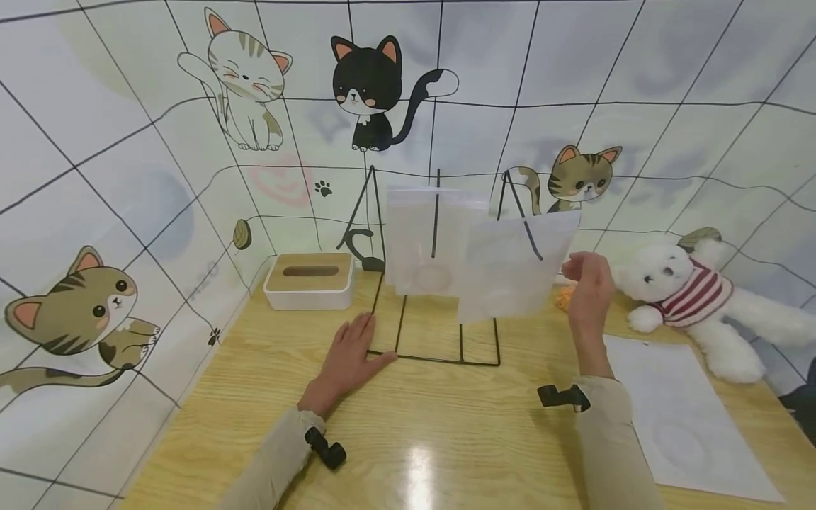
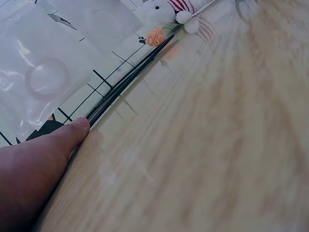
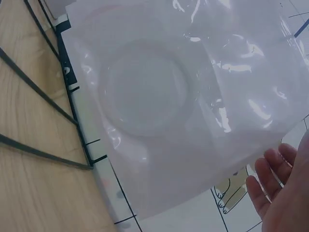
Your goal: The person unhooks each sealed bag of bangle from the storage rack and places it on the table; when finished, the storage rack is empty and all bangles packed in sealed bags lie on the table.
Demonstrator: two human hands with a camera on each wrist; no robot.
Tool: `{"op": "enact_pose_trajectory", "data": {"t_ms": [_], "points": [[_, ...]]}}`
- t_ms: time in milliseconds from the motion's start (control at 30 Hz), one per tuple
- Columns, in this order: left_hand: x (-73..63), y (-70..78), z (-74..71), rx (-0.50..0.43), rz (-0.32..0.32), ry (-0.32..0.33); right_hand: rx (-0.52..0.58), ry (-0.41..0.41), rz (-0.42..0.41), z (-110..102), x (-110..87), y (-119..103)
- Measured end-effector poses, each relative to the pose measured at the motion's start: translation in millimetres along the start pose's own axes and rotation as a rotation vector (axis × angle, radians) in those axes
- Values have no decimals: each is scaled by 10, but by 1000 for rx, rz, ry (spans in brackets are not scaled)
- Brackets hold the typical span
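A black wire rack (image 1: 448,360) stands on the table, with several translucent plastic bags hanging from its prongs. A middle bag (image 1: 421,244) shows a faint pinkish ring, as does the same bag (image 2: 19,63) in the left wrist view. The right-hand bag (image 1: 510,269) hangs tilted on the right prong, and a large round outline shows through it in the right wrist view. My left hand (image 1: 347,358) lies flat, fingers spread, on the front left corner of the rack's base. Beside the right-hand bag's edge is my right hand (image 1: 589,290), fingers loosely bent and holding nothing.
Behind the left hand sits a white tissue box (image 1: 309,297) with a wooden lid. A white plush bear (image 1: 676,283) in a striped shirt leans at the right. In front of it lies a white sheet (image 1: 688,418). An orange flower (image 1: 564,298) is partly hidden behind the right hand.
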State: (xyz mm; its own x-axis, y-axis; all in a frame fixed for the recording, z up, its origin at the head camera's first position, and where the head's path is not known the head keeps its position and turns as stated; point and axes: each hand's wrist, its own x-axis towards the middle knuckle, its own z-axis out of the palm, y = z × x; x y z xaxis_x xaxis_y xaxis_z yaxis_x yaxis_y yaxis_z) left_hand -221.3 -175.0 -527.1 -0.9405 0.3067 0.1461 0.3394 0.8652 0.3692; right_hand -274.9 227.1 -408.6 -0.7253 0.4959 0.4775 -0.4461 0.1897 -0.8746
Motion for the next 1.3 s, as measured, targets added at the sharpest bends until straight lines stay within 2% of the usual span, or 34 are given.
{"op": "enact_pose_trajectory", "data": {"t_ms": [100, 333, 500, 633, 833, 1300], "points": [[-6, 5, 1, -6, -6, 2, 5, -30, -10, 73, 11, -83], [-47, 71, 73, -12, 5, -11, -60, 10, 19, 136, 21, -206], [-58, 62, 98, 13, 9, -3, -6, -2, -35, 159, -18, -292], [-47, 48, 62, 10, 1, 4, 46, -16, -80, 212, -19, -360], [-39, 40, -1, 1, 10, 21, 83, -35, -95, 299, -27, -403], [-6, -1, -7, 21, -8, 12, 28, -7, -158, 388, -146, -578]]}}
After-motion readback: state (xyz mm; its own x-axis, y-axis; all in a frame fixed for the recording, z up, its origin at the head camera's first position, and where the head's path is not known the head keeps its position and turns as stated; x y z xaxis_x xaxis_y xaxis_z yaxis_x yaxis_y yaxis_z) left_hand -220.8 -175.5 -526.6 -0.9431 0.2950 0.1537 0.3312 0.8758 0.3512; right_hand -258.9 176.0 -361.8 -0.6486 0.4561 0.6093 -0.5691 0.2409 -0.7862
